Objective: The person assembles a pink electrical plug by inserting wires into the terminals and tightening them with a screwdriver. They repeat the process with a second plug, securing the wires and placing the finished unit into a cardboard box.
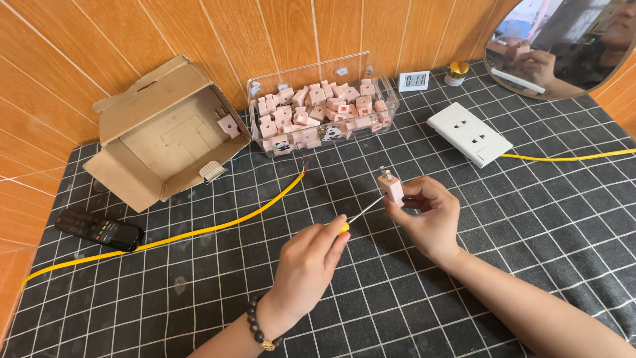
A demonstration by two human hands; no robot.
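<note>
Pink plug (391, 187) pinched in right hand (429, 219), above black gridded mat (530, 219); yellow-handled screwdriver (358, 215) gripped in closed left hand (308, 265), tip touching plug.

Behind: clear plastic bin (322, 106) heaped with pink plugs, open cardboard box (162, 136), white socket plate (469, 132). Yellow cable (218, 229) strung across mat near black remote (99, 230). Backed by orange tiled wall (66, 53).
</note>
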